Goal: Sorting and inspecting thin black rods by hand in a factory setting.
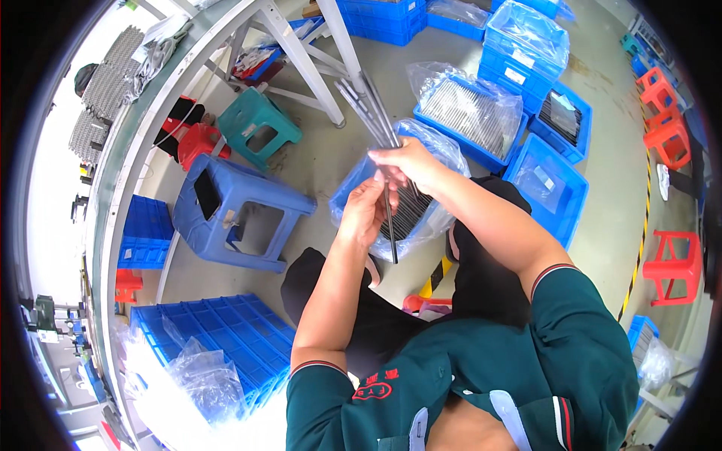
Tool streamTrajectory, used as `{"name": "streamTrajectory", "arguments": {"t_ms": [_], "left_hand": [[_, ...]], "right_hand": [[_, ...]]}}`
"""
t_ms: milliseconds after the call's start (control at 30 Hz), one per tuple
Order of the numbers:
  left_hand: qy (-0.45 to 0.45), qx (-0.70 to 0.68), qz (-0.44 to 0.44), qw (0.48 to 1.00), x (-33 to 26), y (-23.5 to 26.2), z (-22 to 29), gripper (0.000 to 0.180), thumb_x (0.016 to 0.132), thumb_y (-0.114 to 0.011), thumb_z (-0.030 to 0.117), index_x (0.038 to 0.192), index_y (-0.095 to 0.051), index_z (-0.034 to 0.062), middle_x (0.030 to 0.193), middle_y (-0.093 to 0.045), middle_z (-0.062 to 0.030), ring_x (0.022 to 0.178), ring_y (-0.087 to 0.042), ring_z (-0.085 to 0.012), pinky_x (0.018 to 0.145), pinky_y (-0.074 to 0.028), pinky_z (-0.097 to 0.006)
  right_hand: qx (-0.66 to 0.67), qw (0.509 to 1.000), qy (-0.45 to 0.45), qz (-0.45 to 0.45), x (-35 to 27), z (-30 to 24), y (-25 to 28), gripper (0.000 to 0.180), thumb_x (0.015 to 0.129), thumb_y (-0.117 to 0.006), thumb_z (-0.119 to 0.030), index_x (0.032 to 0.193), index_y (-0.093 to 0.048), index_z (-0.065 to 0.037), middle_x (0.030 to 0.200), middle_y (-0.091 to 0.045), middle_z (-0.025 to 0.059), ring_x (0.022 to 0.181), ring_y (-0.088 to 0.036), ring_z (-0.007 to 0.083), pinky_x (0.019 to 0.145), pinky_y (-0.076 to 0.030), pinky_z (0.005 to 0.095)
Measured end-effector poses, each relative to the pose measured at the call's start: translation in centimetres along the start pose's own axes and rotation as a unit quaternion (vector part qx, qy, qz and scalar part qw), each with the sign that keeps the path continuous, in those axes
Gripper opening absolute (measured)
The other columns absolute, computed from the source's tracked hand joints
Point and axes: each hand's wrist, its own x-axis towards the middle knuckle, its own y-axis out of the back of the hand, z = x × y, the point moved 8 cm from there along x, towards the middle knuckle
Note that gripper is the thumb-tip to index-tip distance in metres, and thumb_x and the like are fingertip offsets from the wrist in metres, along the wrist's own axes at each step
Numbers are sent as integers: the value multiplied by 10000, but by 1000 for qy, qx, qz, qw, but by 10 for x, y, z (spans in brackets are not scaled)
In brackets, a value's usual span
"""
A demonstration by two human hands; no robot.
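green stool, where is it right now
In the head view the green stool stands on the floor at upper left, just beyond the larger blue stool and beside the white table leg.

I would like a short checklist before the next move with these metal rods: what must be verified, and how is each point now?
1. Right hand grips the bundle of metal rods: ok.
2. Left hand holds a single rod below: ok.
3. Rods in the bundle lie parallel: not ok, the top ends fan apart.
4. Blue crate with plastic liner sits under the hands: ok.
5. Blue stool stands apart from the hands: ok.
6. Rod ends undamaged: cannot tell.
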Motion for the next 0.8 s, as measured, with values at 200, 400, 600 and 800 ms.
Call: {"name": "streamTrajectory", "arguments": {"t_ms": [200,400,600,800], "left_hand": [[30,165,-37,985,-22,-19,-7,332,907,-512,369,808,-578,60,656,-563,-26,585,-512,-115,599,-393,-239],[70,145,-46,986,-28,15,13,357,928,-470,380,835,-567,50,741,-607,-63,657,-584,-137,605,-461,-256],[45,-110,-107,987,-4,-12,15,361,917,-501,346,903,-573,-8,1042,-603,-180,962,-604,-261,836,-490,-402],[116,-5,-139,983,-7,-20,-1,327,887,-565,346,880,-578,19,776,-526,-18,589,-419,-80,493,-337,-212]], "right_hand": [[45,993,12,109,17,-24,42,261,768,-696,-228,641,-561,-46,464,-452,3,345,-405,98,330,-299,243],[131,977,74,149,25,-61,106,259,832,-637,-223,679,-501,-63,502,-410,-23,376,-366,86,360,-295,243],[-13,995,8,96,2,-26,39,277,798,-684,-262,708,-584,-20,486,-468,19,358,-398,93,343,-302,234],[-147,989,6,-17,-1,-8,-4,229,829,-645,-203,836,-546,3,560,-542,56,350,-472,109,310,-360,233]]}}
